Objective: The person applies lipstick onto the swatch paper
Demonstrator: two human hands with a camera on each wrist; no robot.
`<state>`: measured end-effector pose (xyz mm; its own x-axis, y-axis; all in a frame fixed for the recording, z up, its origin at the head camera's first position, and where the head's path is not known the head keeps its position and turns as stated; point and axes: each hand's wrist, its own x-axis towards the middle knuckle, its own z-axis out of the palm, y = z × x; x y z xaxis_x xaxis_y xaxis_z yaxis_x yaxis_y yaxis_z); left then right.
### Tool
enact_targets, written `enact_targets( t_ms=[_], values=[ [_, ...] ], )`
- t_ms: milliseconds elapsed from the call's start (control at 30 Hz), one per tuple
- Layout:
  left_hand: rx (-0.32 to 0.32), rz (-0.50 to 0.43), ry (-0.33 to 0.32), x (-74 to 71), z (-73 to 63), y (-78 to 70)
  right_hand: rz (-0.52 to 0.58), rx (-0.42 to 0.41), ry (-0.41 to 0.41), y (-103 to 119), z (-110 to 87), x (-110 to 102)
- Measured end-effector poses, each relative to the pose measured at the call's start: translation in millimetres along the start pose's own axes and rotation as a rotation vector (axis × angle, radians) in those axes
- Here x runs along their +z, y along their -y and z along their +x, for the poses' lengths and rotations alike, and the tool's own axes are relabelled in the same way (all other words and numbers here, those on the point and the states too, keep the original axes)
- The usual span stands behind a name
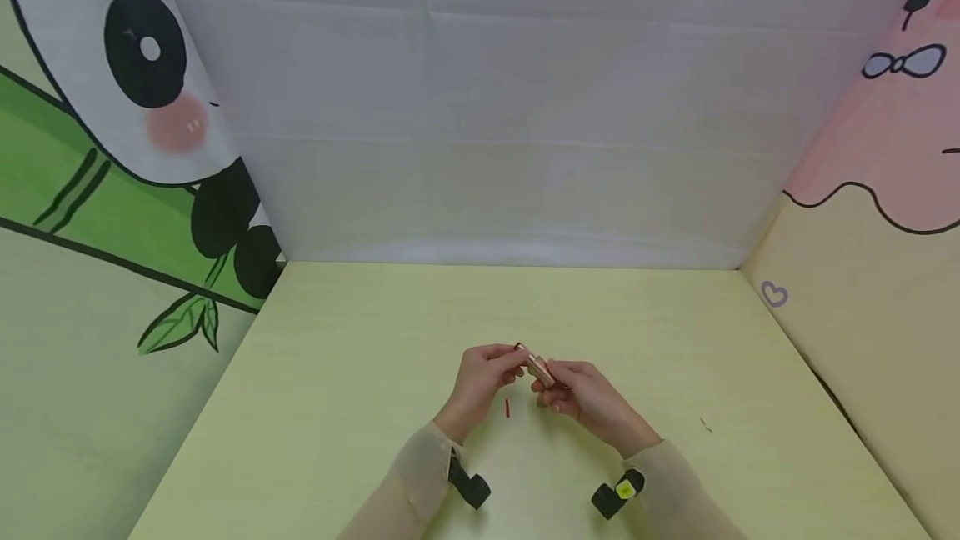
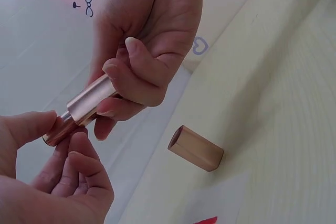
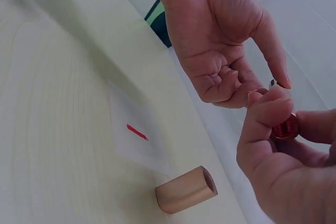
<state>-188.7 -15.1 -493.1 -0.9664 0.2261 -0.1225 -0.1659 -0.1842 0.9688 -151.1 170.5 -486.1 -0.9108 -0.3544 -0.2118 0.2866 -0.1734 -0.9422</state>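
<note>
Nearest us, below the tube [image 1: 536,367], a red stroke [image 3: 137,132] already marks the paper [image 3: 126,148]. Also below the tube, the cap [image 3: 185,191] stands upright, so we judge capping undone. Fingers of the left hand [image 1: 480,379] pinch the tube's slimmer end; those of the right hand [image 1: 588,394] hold its thicker body.

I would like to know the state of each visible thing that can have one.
Left hand: pinching the tube.
Right hand: gripping the tube.
Tube: uncapped, tilted.
Cap: off, upright, open end up.
Paper: flat on the table.
Red stroke: marked on the paper.
</note>
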Motion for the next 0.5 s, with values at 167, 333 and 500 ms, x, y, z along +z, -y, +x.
enact_targets(
  t_ms=[167, 333, 500],
  values=[
    [0.025, 0.006, -0.008, 0.5, 1.8, -0.5, 0.058, 0.011, 0.005, 1.8, 0.8, -1.1],
    [0.051, 0.035, -0.016, -0.3, 2.2, 0.5, 0.06, 0.011, -0.023, 0.8, 2.3, -1.5],
    [0.064, 0.044, -0.023, -2.7, 3.4, 3.0, -0.048, -0.036, -0.086, -1.3, 5.4, 0.3]
  ],
)
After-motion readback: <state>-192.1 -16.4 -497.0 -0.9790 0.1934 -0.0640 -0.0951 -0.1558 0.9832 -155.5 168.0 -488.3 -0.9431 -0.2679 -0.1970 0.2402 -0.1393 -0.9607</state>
